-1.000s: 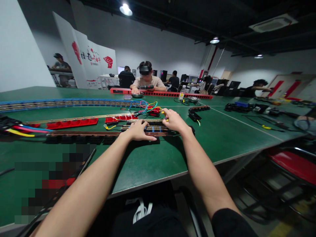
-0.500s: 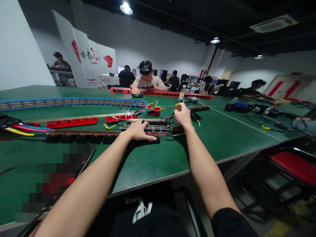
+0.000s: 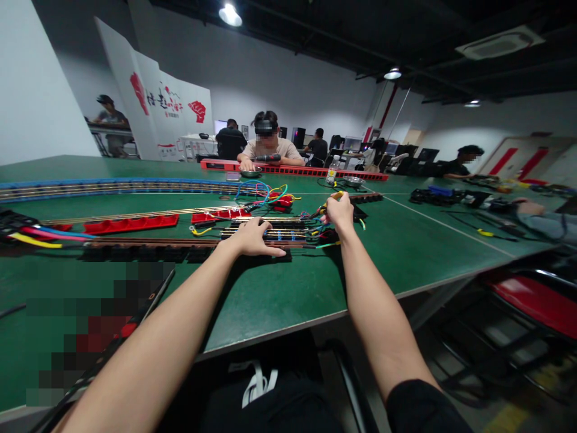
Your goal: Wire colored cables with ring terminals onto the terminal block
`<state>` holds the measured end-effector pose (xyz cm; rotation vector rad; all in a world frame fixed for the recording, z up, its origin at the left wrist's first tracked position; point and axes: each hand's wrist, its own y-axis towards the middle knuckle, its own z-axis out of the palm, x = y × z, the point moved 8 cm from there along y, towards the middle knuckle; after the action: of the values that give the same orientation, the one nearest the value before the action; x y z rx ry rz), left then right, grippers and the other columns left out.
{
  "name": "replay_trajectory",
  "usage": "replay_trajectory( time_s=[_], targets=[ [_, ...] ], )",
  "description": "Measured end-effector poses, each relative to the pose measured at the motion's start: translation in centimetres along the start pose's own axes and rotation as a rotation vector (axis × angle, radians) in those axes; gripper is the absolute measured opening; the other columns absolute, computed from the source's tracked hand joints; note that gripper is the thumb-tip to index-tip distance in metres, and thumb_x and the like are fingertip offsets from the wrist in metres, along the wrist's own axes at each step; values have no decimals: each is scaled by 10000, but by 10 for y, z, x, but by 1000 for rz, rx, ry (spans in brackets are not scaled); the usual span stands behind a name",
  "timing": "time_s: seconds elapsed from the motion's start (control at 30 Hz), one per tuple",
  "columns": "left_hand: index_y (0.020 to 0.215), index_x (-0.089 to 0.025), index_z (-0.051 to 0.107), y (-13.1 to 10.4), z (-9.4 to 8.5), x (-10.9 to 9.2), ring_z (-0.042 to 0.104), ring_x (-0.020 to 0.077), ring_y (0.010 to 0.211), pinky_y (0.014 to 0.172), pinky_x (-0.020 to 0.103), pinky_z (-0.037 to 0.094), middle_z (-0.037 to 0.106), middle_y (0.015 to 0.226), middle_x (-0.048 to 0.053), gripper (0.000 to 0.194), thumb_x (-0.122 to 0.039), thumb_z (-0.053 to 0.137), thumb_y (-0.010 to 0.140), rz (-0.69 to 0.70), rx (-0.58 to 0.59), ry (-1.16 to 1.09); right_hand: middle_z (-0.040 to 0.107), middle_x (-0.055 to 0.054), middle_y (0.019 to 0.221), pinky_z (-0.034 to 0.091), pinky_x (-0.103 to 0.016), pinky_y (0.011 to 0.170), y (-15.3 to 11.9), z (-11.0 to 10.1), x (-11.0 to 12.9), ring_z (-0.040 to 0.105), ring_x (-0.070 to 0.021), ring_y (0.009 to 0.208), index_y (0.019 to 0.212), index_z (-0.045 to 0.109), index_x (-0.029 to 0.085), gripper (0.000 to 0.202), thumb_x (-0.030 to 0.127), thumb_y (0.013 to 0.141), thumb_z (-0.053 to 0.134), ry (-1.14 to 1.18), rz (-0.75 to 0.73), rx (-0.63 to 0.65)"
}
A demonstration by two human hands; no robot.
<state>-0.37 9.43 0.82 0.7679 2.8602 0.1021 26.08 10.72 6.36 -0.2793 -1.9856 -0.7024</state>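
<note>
L hand lies splayed, unclenched, on the blk rail section near the table's front edge; R hand pinches a yellow item, type unclear, by its wired end. Risk: too light an L press, rail prob. skids — smooth green tabletop, slim brassy strips, floppy thin leads.

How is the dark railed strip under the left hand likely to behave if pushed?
The dark railed strip is probably fairly stiff, as its rails run straight. Lying flat, it seems unlikely to roll, though a push may jostle the parallel strip close behind it. The green wire near its right end could snag.
</note>
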Motion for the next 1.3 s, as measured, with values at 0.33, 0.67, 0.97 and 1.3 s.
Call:
replay_trajectory(
  time_s=[0.33, 0.67, 0.97, 1.3],
  targets=[
    [1345, -194, 506, -1, -2, -3, 431, 424, 1275, 1068, 520, 347, 383, 1440, 195, 1118, -969, 440, 542, 12, -7, 5, 650, 16, 736, 505, -280, 572, -15, -3, 32, 571, -132, 462, 1014, 572, 231, 288, 236, 743, 476, -73, -243, 25],
    [1349, -181, 502, -1, -1, -1, 425, 426, 1279, 1060, 511, 357, 382, 1441, 201, 1118, -961, 439, 550, 23, -17, 9, 670, -10, 790, 509, -300, 679, -11, -12, 31, 619, -163, 618, 1095, 583, 231, 361, 254, 748, 484, -85, -251, -40],
    [1354, -188, 498, -1, -2, -2, 423, 421, 1282, 1067, 518, 344, 375, 1444, 204, 1130, -972, 430, 544, 19, -15, 11, 655, 0, 788, 520, -292, 620, -7, 8, 25, 581, -137, 554, 1142, 564, 228, 398, 247, 757, 461, -112, -308, 116],
    [1339, -201, 514, -1, -1, -1, 424, 405, 1286, 1070, 494, 347, 392, 1442, 188, 1099, -956, 452, 542, 18, -13, 9, 641, 11, 802, 483, -242, 493, 1, 8, 12, 558, -113, 459, 1166, 508, 242, 431, 237, 740, 443, -113, -262, 135]
  ],
)
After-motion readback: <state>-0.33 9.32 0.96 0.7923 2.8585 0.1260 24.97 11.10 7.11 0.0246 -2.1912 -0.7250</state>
